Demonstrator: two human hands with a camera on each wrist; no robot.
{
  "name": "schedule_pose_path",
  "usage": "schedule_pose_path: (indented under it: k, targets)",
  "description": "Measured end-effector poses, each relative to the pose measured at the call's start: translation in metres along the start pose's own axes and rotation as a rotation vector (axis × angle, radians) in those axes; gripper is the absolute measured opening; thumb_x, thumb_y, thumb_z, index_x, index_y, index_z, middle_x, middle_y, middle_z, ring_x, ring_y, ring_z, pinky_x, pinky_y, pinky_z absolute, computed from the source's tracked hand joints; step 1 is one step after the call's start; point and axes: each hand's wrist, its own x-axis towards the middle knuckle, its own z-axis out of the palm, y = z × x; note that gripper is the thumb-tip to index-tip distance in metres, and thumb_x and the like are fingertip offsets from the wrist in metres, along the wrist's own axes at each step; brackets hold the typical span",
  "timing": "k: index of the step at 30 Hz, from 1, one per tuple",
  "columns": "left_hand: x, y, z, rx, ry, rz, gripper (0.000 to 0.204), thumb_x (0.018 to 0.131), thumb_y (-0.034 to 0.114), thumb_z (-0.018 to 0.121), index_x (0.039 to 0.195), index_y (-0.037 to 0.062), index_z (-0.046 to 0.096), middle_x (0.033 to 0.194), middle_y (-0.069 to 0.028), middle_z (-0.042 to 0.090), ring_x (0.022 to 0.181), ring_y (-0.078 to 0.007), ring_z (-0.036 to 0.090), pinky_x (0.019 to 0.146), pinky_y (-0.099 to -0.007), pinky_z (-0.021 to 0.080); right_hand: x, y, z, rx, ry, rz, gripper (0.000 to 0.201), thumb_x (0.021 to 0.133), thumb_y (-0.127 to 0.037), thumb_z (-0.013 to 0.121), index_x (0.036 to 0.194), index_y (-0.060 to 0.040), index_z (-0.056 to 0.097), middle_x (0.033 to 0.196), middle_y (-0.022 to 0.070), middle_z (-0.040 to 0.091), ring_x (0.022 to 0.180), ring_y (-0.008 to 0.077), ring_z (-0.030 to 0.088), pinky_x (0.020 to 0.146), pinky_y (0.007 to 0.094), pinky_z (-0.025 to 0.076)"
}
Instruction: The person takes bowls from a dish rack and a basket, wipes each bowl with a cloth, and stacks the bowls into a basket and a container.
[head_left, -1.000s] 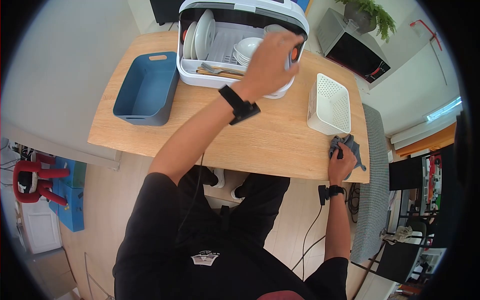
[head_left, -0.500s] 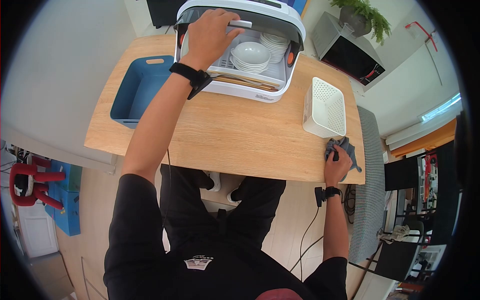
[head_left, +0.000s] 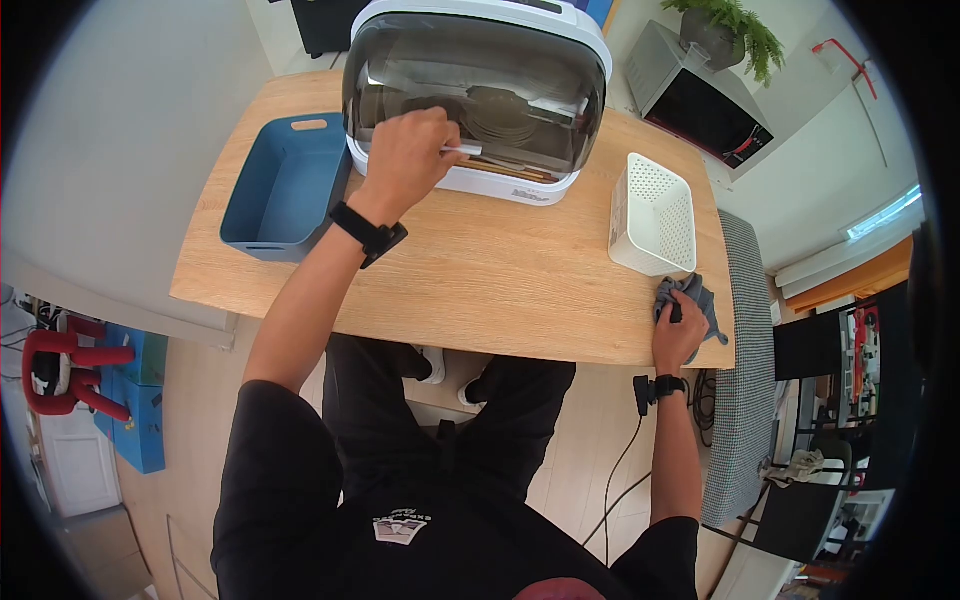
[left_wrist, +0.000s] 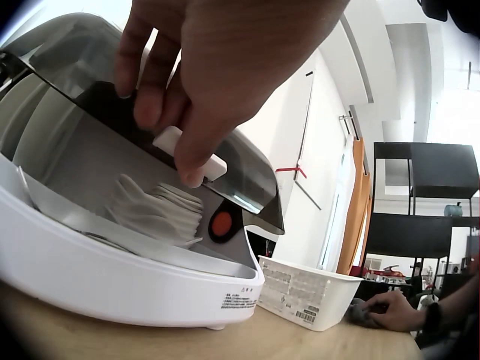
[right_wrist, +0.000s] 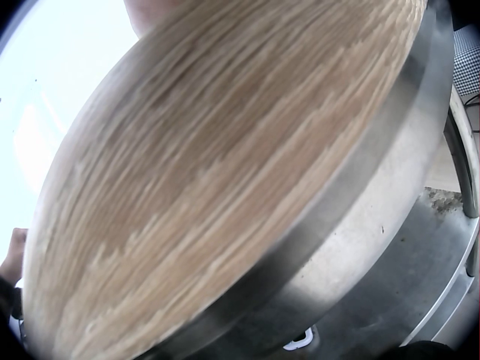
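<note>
My left hand (head_left: 408, 160) pinches the white handle (left_wrist: 199, 154) on the smoky see-through lid (head_left: 470, 75) of a white dish cabinet. The lid covers most of the front in the head view, while the left wrist view shows a gap under its edge. Behind it are stacked white bowls (left_wrist: 154, 210), upright plates (left_wrist: 49, 142) and chopsticks along the front rack. At the table's right front corner my right hand (head_left: 680, 328) grips a crumpled grey cloth (head_left: 708, 305). The right wrist view shows mostly tabletop, with only a bit of that hand at its top edge.
A blue bin (head_left: 285, 185) stands left of the cabinet. The white perforated basket (head_left: 652, 215) sits at the right, just behind the cloth. Beyond the wooden table (head_left: 480, 290) are a microwave (head_left: 697, 100) and a checked bench (head_left: 742, 400).
My left hand has moved from the cabinet's right side to the lid handle and pulled the lid down over the dishes. The right hand stays on the cloth.
</note>
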Motion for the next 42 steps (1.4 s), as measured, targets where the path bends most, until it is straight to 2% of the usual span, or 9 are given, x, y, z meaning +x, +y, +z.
schedule_pose_path:
  k: [5, 15, 21, 23, 32, 42]
  targets:
    - [-0.02, -0.001, 0.019, 0.038, -0.038, 0.042, 0.013, 0.076, 0.015, 0.08, 0.078, 0.0071, 0.07, 0.082, -0.0051, 0.064, 0.08, -0.0281, 0.065, 0.067, -0.041, 0.051, -0.001, 0.002, 0.001, 0.012, 0.007, -0.002, 0.026, 0.083, -0.005, 0.069, 0.109, -0.0076, 0.072, 0.107, 0.0106, 0.072, 0.102, 0.0311, 0.064, 0.096, 0.0424, 0.044]
    - [-0.034, -0.006, 0.04, -0.001, -0.077, 0.013, 0.011, 0.077, 0.013, 0.078, 0.077, 0.0062, 0.069, 0.082, -0.0061, 0.063, 0.079, -0.029, 0.065, 0.066, -0.0416, 0.051, -0.001, 0.004, 0.004, 0.009, -0.004, 0.022, 0.027, 0.083, -0.006, 0.069, 0.11, -0.008, 0.072, 0.108, 0.0107, 0.072, 0.103, 0.0305, 0.064, 0.096, 0.043, 0.043]
    - [-0.037, -0.002, 0.043, -0.066, -0.011, 0.0, 0.018, 0.075, 0.017, 0.082, 0.078, 0.0058, 0.068, 0.081, -0.0067, 0.062, 0.074, -0.0302, 0.064, 0.065, -0.0411, 0.05, 0.0, 0.002, 0.002, 0.018, 0.007, 0.006, 0.026, 0.083, -0.006, 0.069, 0.109, -0.0081, 0.072, 0.106, 0.0108, 0.072, 0.101, 0.0304, 0.064, 0.094, 0.0423, 0.043]
    - [-0.037, -0.001, 0.048, -0.011, 0.005, -0.008, 0.024, 0.071, 0.018, 0.085, 0.078, 0.0055, 0.065, 0.081, -0.0056, 0.059, 0.075, -0.0271, 0.066, 0.065, -0.0384, 0.053, 0.0, 0.002, 0.002, 0.015, 0.006, 0.011, 0.026, 0.083, -0.006, 0.069, 0.108, -0.008, 0.072, 0.105, 0.0106, 0.072, 0.1, 0.0304, 0.064, 0.093, 0.0421, 0.043]
    - [-0.038, 0.001, 0.055, -0.028, 0.057, -0.02, 0.027, 0.071, 0.019, 0.086, 0.075, 0.0043, 0.064, 0.079, -0.0074, 0.058, 0.067, -0.0279, 0.065, 0.06, -0.0392, 0.052, 0.001, 0.0, 0.001, 0.014, 0.021, -0.003, 0.024, 0.083, -0.005, 0.068, 0.107, -0.0082, 0.072, 0.106, 0.0096, 0.072, 0.1, 0.0293, 0.064, 0.092, 0.0414, 0.043]
    - [-0.038, 0.002, 0.06, -0.029, 0.059, -0.066, 0.024, 0.069, 0.017, 0.086, 0.076, 0.0035, 0.068, 0.081, -0.0084, 0.06, 0.073, -0.0285, 0.067, 0.064, -0.0385, 0.054, -0.001, 0.001, 0.004, -0.013, 0.001, 0.004, 0.026, 0.083, -0.005, 0.069, 0.109, -0.0079, 0.071, 0.108, 0.0088, 0.072, 0.104, 0.028, 0.064, 0.096, 0.0413, 0.042]
